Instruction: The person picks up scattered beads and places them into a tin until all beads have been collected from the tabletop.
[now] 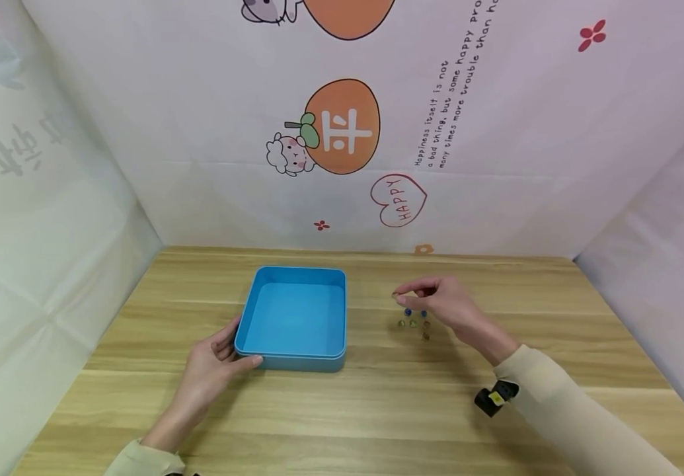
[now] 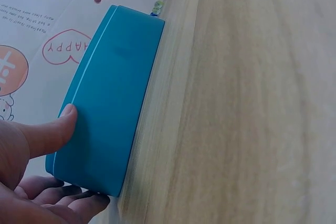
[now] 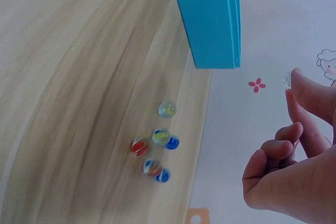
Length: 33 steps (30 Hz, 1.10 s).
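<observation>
An open blue box [image 1: 301, 363] stands on the table, its inside bare. My left hand [image 1: 207, 375] grips its near left corner, the thumb [image 2: 62, 129] on the front wall and the fingers around the side. To the right of the box, my right hand [image 1: 445, 305] is raised above the table and pinches a clear glass marble [image 3: 287, 80] between thumb and index finger. The other right fingers are curled in. Below that hand lie several loose marbles: two yellow-green ones [image 3: 167, 109], two blue ones [image 3: 162, 175] and two reddish-brown ones [image 3: 140, 147].
The wood-grain table [image 1: 306, 423] meets a white printed cloth [image 1: 211, 132] at the back. More cloth hangs at the left and right sides. A small black camera [image 1: 490, 399] is strapped to my right wrist.
</observation>
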Motion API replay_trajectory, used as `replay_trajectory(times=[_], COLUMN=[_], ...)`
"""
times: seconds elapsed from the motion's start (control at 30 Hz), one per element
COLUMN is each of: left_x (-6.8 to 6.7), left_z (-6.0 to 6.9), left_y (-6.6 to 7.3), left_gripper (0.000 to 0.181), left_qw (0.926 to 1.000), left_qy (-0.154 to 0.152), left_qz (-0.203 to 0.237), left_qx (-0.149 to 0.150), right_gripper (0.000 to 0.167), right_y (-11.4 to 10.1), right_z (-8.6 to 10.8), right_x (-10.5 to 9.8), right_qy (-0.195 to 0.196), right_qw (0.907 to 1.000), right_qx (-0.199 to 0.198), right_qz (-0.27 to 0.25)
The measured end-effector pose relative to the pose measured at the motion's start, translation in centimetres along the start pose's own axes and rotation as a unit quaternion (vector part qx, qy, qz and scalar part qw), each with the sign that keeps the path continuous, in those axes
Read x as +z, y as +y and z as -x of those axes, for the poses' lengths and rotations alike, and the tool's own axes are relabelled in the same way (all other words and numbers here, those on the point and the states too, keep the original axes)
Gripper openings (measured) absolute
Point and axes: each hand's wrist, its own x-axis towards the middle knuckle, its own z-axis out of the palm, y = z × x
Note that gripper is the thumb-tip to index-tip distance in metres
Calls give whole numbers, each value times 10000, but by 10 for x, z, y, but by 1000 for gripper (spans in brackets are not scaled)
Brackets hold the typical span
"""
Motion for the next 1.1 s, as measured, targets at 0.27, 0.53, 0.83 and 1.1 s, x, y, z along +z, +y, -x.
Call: replay_trajectory(times=[0.27,0.53,0.83,1.1], left_x=[0,0,-1,-1], left_z=[0,1,1,-1], left_y=[-1,0,0,-2], left_gripper=[94,93,94,94], left_qw=[10000,10000,9999,10000], left_qy=[26,26,15,6], left_qz=[-33,57,86,33], left_qx=[30,37,79,54], right_gripper=[25,24,25,23], right_y=[-11,-17,-25,-31], right_z=[-5,-8,-12,-17], right_x=[8,17,24,29], right_qy=[-30,-16,-56,-165], right_qw=[9998,9994,9993,9989], right_qx=[-172,-341,-340,-426], right_qz=[-64,-103,-133,-99])
